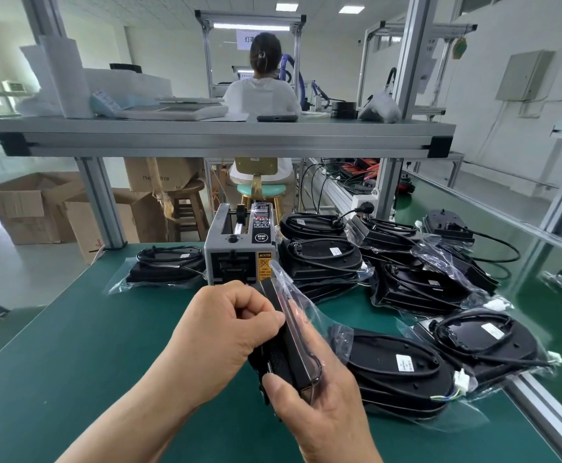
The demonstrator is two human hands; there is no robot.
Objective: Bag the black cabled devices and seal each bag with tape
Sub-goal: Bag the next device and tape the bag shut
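Both hands hold one black cabled device (pixel 281 357) on edge above the green table, inside a clear plastic bag (pixel 301 305) whose open mouth points toward the tape dispenser (pixel 239 248). My left hand (pixel 226 332) grips the device's upper left side, fingers curled. My right hand (pixel 319 406) grips its lower end from below, thumb across the edge. The grey dispenser stands just beyond the hands. A bagged device (pixel 162 265) lies left of it.
Several bagged black devices (pixel 403 369) with coiled cables are piled to the right, up to the aluminium rail (pixel 540 409). A shelf frame (pixel 226 135) crosses overhead. A person sits with their back to me beyond the bench. Cardboard boxes (pixel 29 205) stand on the floor at left.
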